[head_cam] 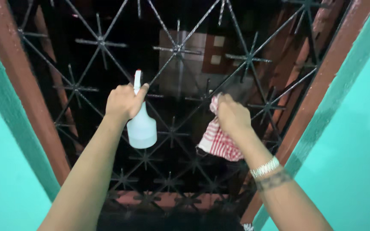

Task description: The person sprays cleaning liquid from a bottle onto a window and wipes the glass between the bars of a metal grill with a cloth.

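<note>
Left hand (123,102) is wrapped around the neck of a white spray bottle (141,124), finger on the trigger; looks like light, slick plastic, so the neck's the spot. Right hand (232,114) is bunched on a soft, floppy red-and-white striped cloth (218,143), pressed against the black metal window grille (176,49).

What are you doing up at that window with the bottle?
A person stands at a window with a black metal grille of star-shaped bars. The left hand holds a white spray bottle up to the bars, with a finger on its trigger. The right hand presses a red-and-white striped cloth against the grille. It is dark beyond the bars. The window frame is reddish brown, and the walls beside it are turquoise.
</note>
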